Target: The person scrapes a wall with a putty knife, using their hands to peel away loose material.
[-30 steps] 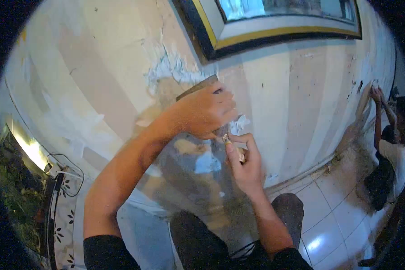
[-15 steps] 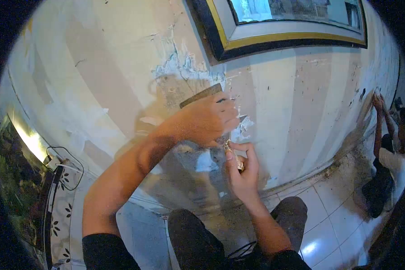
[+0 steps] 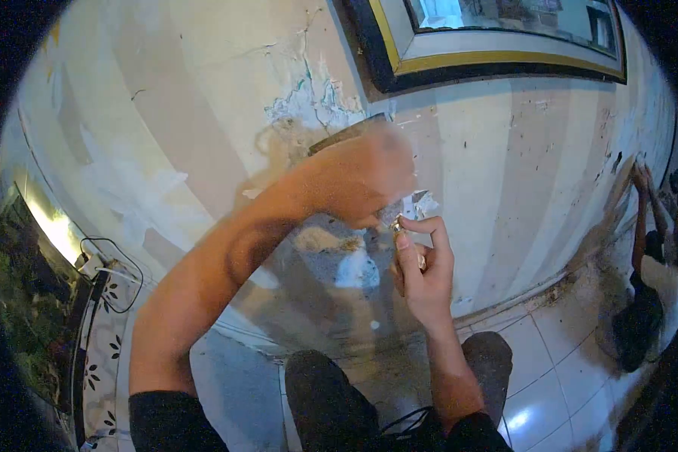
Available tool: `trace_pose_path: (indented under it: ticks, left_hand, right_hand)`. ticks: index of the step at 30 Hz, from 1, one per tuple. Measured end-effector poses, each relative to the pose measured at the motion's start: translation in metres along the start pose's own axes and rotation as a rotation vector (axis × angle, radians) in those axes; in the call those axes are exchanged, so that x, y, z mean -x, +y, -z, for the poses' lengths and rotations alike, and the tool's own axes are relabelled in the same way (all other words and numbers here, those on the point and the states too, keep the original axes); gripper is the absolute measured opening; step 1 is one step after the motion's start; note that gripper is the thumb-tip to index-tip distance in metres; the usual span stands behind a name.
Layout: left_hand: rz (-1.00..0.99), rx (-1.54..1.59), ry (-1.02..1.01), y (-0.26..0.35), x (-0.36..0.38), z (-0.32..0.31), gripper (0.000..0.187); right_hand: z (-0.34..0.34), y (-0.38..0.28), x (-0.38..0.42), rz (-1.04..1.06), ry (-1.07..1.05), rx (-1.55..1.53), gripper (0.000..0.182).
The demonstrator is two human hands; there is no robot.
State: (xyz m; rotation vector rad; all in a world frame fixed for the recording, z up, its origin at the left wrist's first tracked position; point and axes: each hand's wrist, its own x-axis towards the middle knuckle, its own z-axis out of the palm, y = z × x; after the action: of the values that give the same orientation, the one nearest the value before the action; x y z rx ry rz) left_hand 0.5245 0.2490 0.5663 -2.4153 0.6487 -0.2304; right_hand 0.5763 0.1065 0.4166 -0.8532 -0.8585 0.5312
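Observation:
My left hand [image 3: 369, 173] is blurred against the striped wall [image 3: 467, 166]. Its fingers are closed round a flat tool with a wide dark blade, which looks like a scraper [image 3: 345, 135]; the handle is hidden by the hand. Just below and to the right, my right hand [image 3: 427, 267] pinches a small tool with a yellowish handle [image 3: 398, 228]. Its far end points up towards the left hand, and its exact kind cannot be made out. Peeling paint [image 3: 320, 102] and a bare grey patch [image 3: 316, 264] surround the hands.
A framed mirror [image 3: 505, 64] hangs at upper right. Another person's hands [image 3: 642, 177] touch the wall at far right. A cable [image 3: 135, 275] hangs by a lit panel [image 3: 49, 233] at left. White floor tiles [image 3: 542, 392] lie below, beside my knees [image 3: 328, 392].
My left hand has moved slightly up along the wall with its scraper. The right hand keeps its pinch on the small tool. The view has shifted a little.

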Motion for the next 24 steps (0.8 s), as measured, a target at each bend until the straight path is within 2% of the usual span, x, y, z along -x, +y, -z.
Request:
trace_pose_path:
  ticks: [2, 8, 12, 14, 16, 20, 24]
  left_hand:
    - [-0.010, 0.001, -0.030, 0.004, 0.001, 0.000, 0.042]
    - [0.019, -0.013, 0.114, 0.019, 0.005, -0.013, 0.040]
    - [0.045, 0.061, 0.025, 0.024, 0.008, -0.014, 0.042]
    - [0.035, 0.072, 0.006, 0.018, 0.007, -0.008, 0.042]
    - [0.015, 0.145, -0.045, 0.012, 0.007, 0.000, 0.044]
    - [-0.019, 0.145, 0.055, 0.003, 0.008, -0.014, 0.047]
    - [0.032, 0.005, -0.001, -0.011, 0.003, 0.003, 0.049]
  right_hand:
    - [-0.001, 0.006, 0.000, 0.081, 0.009, 0.009, 0.014]
    - [0.006, 0.017, 0.012, 0.108, 0.003, 0.119, 0.014]
    - [-0.001, 0.018, 0.022, 0.072, 0.008, 0.105, 0.014]
    - [-0.003, 0.012, 0.022, -0.033, 0.010, 0.057, 0.015]
    - [-0.001, 0.003, 0.018, -0.026, 0.002, 0.067, 0.015]
    - [-0.003, 0.006, 0.010, 0.037, 0.038, 0.107, 0.016]
    - [0.000, 0.002, -0.009, 0.062, 0.075, 0.132, 0.016]
